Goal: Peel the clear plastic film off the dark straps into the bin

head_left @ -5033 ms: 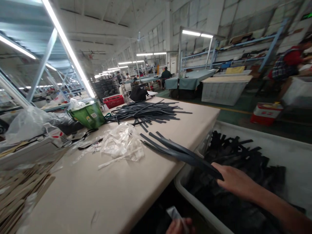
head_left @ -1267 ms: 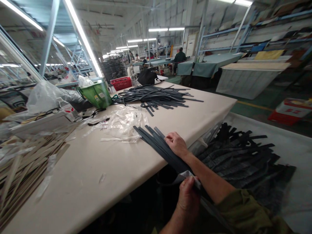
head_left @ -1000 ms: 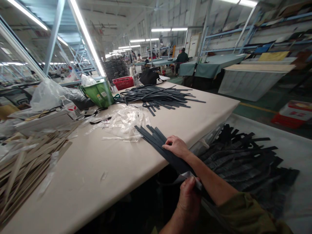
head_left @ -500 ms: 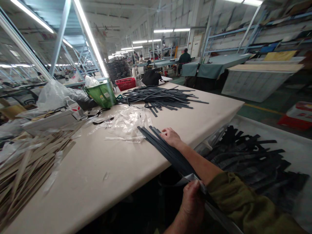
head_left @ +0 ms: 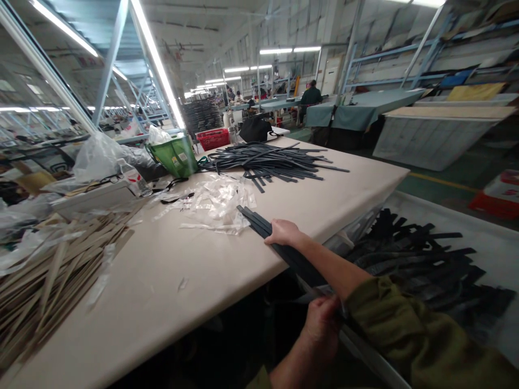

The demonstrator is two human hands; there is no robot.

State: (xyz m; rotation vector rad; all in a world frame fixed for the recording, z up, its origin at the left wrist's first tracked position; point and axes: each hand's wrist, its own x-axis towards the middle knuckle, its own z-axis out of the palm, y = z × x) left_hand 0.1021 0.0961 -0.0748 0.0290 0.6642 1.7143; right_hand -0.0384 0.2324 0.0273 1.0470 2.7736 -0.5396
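Note:
A bundle of dark flat strips (head_left: 300, 265) slants over the table's near edge. My right hand (head_left: 284, 232) is closed round the bundle near its far end, and the strip tips stick out past the fingers. Lower down, my left hand (head_left: 322, 324) is closed on the bundle where clear plastic wraps it; its fingertips are blurred and partly hidden. Past the bundle's tips, crumpled clear plastic (head_left: 223, 200) lies on the pale table (head_left: 162, 286). A large loose pile of dark strips (head_left: 267, 159) rests farther back.
Brown strips (head_left: 60, 270) cover the table's left side. Behind them stand a green bag (head_left: 174, 156), a plastic bottle (head_left: 133, 175) and a red basket (head_left: 213, 139). At right, a pale bin (head_left: 478, 237) holds more dark strips. A person (head_left: 311, 97) sits far off.
My right hand has gone from lying with spread fingers beside the strips to closing round them. The strip tips now sit closer together. The view has shifted slightly.

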